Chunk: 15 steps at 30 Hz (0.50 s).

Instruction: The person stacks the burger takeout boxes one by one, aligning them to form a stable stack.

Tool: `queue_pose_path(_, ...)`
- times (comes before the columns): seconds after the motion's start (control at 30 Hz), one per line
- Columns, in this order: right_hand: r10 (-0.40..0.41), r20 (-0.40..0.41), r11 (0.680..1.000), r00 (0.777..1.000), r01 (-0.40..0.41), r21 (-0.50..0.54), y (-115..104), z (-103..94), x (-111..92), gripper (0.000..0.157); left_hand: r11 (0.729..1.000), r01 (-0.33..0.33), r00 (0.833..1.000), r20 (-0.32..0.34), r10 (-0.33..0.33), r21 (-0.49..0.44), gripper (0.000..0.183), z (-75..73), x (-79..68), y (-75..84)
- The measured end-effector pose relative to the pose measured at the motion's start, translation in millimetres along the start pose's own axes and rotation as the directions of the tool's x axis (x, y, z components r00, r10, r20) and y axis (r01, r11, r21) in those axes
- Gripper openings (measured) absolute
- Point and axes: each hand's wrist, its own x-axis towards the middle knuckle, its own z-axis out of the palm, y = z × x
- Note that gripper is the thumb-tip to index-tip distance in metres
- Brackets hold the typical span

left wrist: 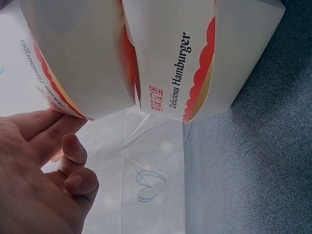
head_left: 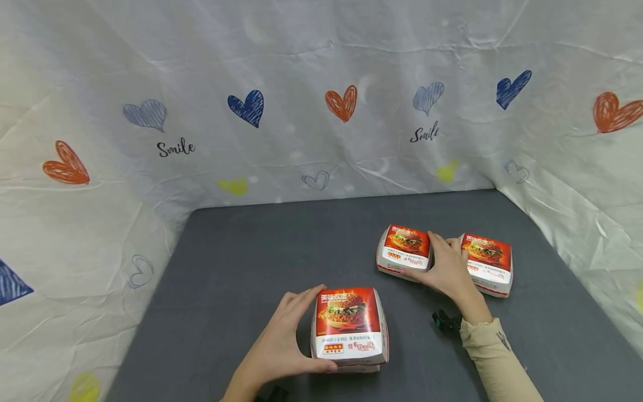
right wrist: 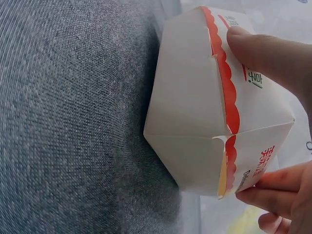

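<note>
While left grip (head_left: 282,343), half-spread, holds upper box (head_left: 349,324) atop lower box (left wrist: 168,61), and right grip (head_left: 446,268), likewise, pinches far box (head_left: 406,248) beyond and right of lower box, light, even pressure should avoid denting either one.

The near box (head_left: 348,329) at 6 o'clock pairs a burger-printed red panel with a white band; the inner box (head_left: 404,245) and outer box (head_left: 486,259), towards 4 o'clock, match it. The tabletop (head_left: 251,251) is dark grey, the sleeve (head_left: 498,360) beige, the whitish backdrop (head_left: 291,33) patterned with orange-red, blue and yellow hearts (head_left: 342,105).
</note>
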Motion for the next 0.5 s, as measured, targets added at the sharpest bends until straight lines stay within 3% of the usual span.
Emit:
queue_pose_path(0.23, -0.011, -0.022, 1.0, 1.0, 0.011, -0.006, 0.2, 1.7, -1.7, 0.117, 1.0, -0.019, 1.0, -0.016, 0.019, 0.019, 0.123, 1.5, -1.2, 0.1)
queue_pose_path(0.5, -0.021, -0.052, 1.0, 0.998, 0.021, -0.004, -0.2, 2.7, -3.0, 0.115, 1.0, 0.002, 1.0, -0.006, -0.002, 0.011, 0.123, 1.6, -0.4, 0.6)
